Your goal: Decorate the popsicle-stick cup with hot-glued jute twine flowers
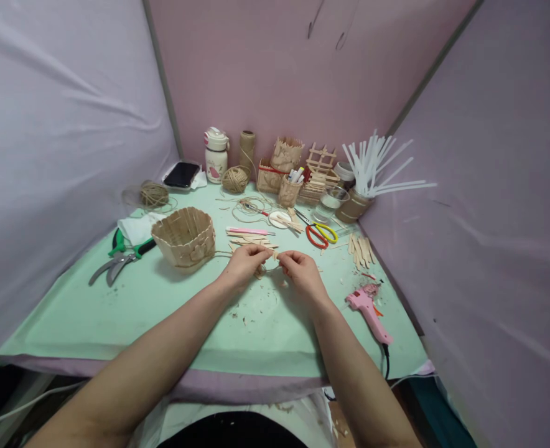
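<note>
My left hand (247, 261) is closed in a pinch above the middle of the table. Close beside it, my right hand (300, 270) pinches too, its fingertips almost meeting the left ones. Between them shows a small pale wooden piece (275, 254), partly covered by the fingers. Twine (221, 253) runs from the woven-looking wooden basket (184, 239) to my left hand, and a thin strand hangs between both hands. The basket stands upright to the left of my hands. Behind my fingers lie loose flat wooden sticks (251, 239) and a pink pen-like tool (250, 231).
Pruning shears (121, 264) lie at the left, a pink glue gun (371, 311) at the right. Scissors (319, 233), a glass of water (330, 205), twine balls (235, 179), a bottle (216, 155) and a jar of white glue sticks (356, 205) stand or lie farther back.
</note>
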Demonstrator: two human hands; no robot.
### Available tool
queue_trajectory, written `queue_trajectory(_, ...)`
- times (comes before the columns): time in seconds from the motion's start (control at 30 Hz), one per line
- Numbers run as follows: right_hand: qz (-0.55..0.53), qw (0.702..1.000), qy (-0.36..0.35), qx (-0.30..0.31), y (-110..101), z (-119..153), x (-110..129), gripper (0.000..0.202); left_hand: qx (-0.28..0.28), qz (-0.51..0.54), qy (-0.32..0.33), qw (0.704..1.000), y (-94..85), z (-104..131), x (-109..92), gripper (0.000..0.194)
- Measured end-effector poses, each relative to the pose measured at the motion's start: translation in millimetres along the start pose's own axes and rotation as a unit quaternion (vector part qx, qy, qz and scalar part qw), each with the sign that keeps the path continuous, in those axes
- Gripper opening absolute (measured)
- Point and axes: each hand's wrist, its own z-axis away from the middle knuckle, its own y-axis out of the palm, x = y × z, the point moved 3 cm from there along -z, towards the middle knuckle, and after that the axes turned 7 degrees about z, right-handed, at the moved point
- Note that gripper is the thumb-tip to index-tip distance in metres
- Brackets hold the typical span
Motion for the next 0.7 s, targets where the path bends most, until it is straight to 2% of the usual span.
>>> queue_trajectory(0.7,0.047,0.999,-0.019,0.016,0.1,4.7,5.8,0.029,-0.015,0.031,0.003,0.999,3.3,0.6,3.8,0.026)
